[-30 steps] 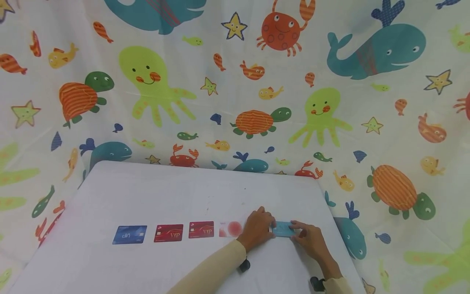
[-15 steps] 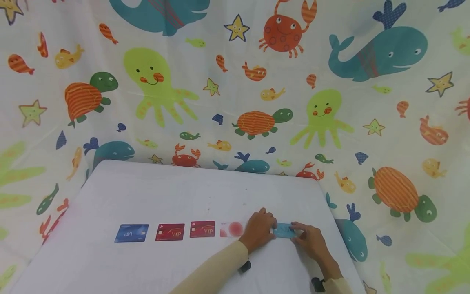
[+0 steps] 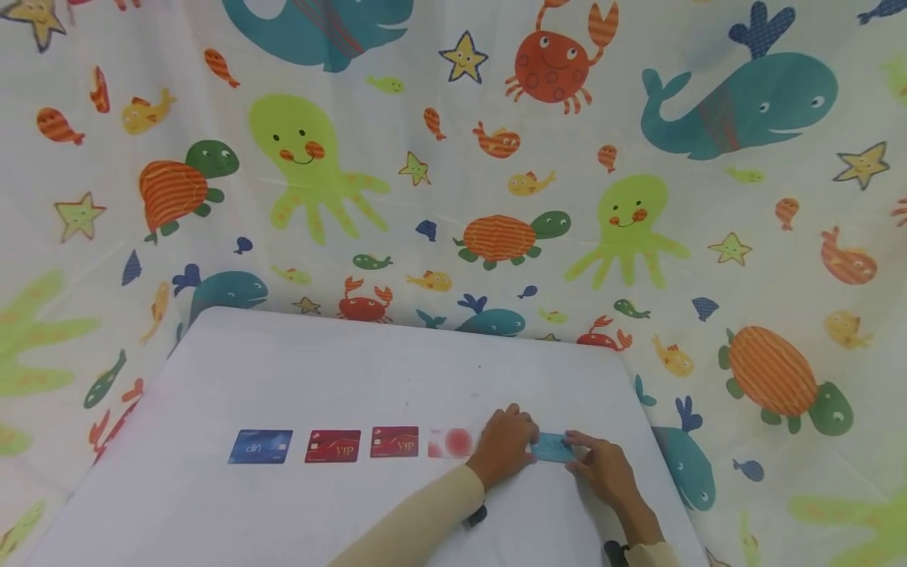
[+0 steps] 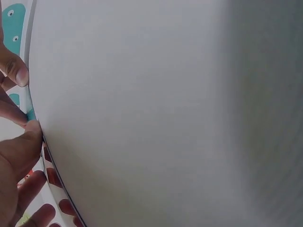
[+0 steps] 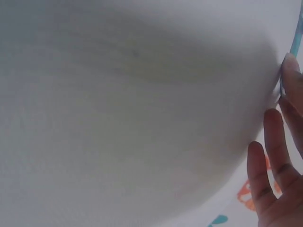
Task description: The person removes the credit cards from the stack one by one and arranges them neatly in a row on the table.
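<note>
A light blue card (image 3: 553,447) lies flat on the white table (image 3: 305,520), at the right end of a row of cards. My left hand (image 3: 505,442) pinches its left end between thumb and fingers. At the opposite end, my right hand (image 3: 605,468) grips the card with thumb and forefinger, and its other fingers are partly hidden. Just left of my left hand is a pale card with a pink-red circle (image 3: 453,442), its right edge close to that hand. In the left wrist view, a thin blue strip of the card (image 4: 31,114) shows between fingertips.
Further left in the row lie two red VIP cards (image 3: 333,446) and a dark blue card (image 3: 260,447), spaced apart. Behind the table hangs a curtain (image 3: 397,260) printed with sea animals. The table's right edge runs close beside my right hand.
The whole head view has shifted slightly, so everything sits a little further right. Both hands stay at the two ends of the light blue card, with little visible movement.
</note>
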`<state>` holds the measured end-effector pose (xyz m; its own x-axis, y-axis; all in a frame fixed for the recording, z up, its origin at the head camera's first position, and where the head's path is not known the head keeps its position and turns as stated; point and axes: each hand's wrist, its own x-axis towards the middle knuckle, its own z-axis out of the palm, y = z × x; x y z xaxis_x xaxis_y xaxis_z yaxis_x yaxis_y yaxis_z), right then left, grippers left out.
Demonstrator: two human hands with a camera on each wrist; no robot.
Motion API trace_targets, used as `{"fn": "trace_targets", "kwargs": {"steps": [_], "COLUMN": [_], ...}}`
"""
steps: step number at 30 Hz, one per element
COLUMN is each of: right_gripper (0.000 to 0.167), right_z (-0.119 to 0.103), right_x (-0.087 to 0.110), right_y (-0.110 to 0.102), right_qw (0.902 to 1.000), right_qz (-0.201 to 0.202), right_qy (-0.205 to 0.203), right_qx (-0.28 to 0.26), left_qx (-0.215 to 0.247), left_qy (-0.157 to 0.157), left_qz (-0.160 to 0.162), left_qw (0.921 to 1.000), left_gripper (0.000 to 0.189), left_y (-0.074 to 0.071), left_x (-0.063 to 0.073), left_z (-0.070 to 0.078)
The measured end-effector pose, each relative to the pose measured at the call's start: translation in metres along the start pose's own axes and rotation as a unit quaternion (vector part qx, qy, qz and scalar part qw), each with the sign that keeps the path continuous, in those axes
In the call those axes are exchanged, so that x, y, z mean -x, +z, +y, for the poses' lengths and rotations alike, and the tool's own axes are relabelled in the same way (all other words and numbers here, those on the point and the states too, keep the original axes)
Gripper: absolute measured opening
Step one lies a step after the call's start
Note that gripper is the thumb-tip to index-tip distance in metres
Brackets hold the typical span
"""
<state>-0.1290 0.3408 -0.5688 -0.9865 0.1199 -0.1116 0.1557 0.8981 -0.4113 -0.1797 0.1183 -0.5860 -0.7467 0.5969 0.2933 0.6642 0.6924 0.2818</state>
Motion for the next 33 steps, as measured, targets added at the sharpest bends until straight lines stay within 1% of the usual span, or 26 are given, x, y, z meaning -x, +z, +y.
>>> {"fn": "trace_targets", "kwargs": {"steps": [5, 11, 16, 19, 22, 24, 27, 30, 33], "right_gripper": [0.046, 0.050, 0.049, 0.047, 0.050, 0.054, 0.061, 0.068, 0.075], "right_z": [0.000, 0.003, 0.004, 0.001, -0.003, -0.005, -0.006, -0.008, -0.010], "right_x": [-0.001, 0.001, 0.000, 0.000, 0.002, 0.004, 0.008, 0.010, 0.010], "right_y": [-0.001, -0.001, 0.001, 0.000, -0.002, -0.003, -0.005, -0.003, -0.002], "right_qw": [1.0000, 0.9999, 0.9998, 0.9996, 0.9994, 0.9992, 0.9985, 0.9971, 0.9955], "right_qz": [0.002, 0.005, 0.008, 0.007, 0.005, 0.005, 0.019, 0.048, 0.067], "right_qy": [-0.005, -0.006, -0.010, -0.014, -0.017, -0.015, -0.009, -0.012, -0.020], "right_qx": [0.005, 0.009, 0.018, 0.023, 0.030, 0.037, 0.050, 0.057, 0.065], "left_qx": [-0.012, -0.012, -0.011, -0.007, 0.010, 0.027, 0.042, 0.036, 0.006], "left_qy": [0.003, 0.008, 0.014, 0.014, 0.009, 0.007, 0.013, 0.023, 0.035], "left_qz": [-0.009, -0.001, 0.010, 0.011, 0.005, -0.001, -0.011, -0.014, -0.004], "left_qw": [0.9999, 0.9999, 0.9998, 0.9998, 0.9999, 0.9996, 0.9990, 0.9990, 0.9994], "left_gripper": [0.029, 0.027, 0.026, 0.023, 0.022, 0.026, 0.043, 0.063, 0.080], "left_y": [-0.001, 0.000, -0.003, -0.004, -0.006, -0.006, -0.007, -0.009, -0.014], "left_x": [0.001, 0.001, 0.002, 0.001, -0.001, -0.001, 0.004, 0.012, 0.022], "left_z": [0.002, 0.004, 0.003, 0.000, -0.003, -0.003, -0.003, -0.005, -0.009]}}
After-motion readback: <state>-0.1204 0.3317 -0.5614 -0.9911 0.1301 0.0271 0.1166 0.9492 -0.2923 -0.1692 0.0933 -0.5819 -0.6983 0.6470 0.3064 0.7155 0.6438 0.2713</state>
